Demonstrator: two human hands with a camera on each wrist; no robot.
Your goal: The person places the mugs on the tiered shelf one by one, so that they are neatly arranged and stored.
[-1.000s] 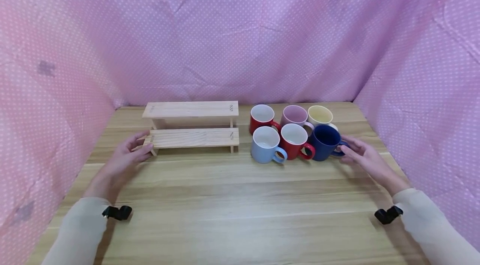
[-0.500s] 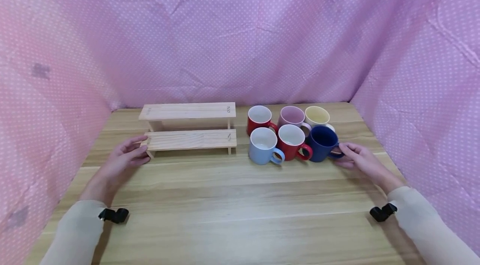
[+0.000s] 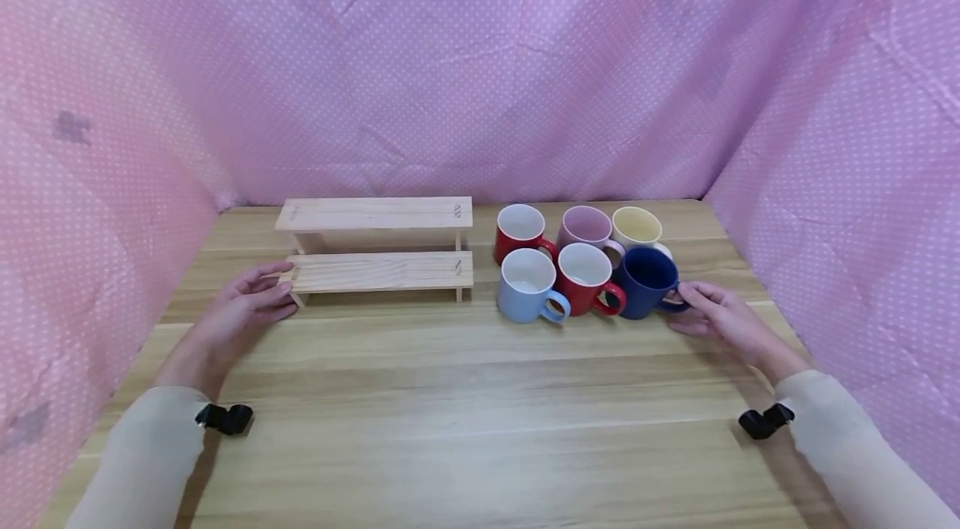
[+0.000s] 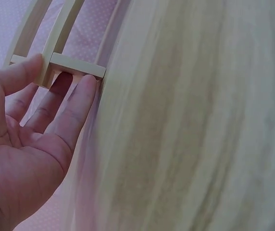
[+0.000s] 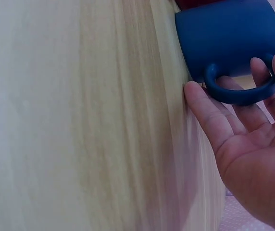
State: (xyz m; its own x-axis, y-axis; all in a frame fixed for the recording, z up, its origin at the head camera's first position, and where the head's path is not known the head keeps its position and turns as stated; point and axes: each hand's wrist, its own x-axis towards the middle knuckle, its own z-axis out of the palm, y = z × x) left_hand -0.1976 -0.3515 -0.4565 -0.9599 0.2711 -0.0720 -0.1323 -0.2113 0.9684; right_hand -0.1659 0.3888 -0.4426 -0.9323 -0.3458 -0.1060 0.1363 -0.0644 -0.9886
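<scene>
A two-tier wooden shelf [image 3: 382, 271] stands on the left of the table. My left hand [image 3: 238, 311] is at its left end; in the left wrist view my thumb lies against the board's edge and other fingers [image 4: 82, 98] touch the leg. A dark blue mug [image 3: 643, 289] stands upright at the front right of the mug group. My right hand [image 3: 726, 325] holds its handle [image 5: 241, 96] between thumb and fingers, some passing behind the handle. Beside it are a red mug [image 3: 577, 293] and a light blue mug [image 3: 521, 301], both upright.
Behind stand another red mug [image 3: 513, 250], a pink mug [image 3: 581, 237] and a yellow mug [image 3: 636, 236], partly hidden by the front row. The wooden table [image 3: 450, 429] is bounded by a pink dotted curtain [image 3: 480, 79] at the back and sides.
My right hand has moved from beside the blue mug's handle to a hold on it. My left hand stays at the shelf's end. The mugs and shelf keep their places as the view shifts slightly.
</scene>
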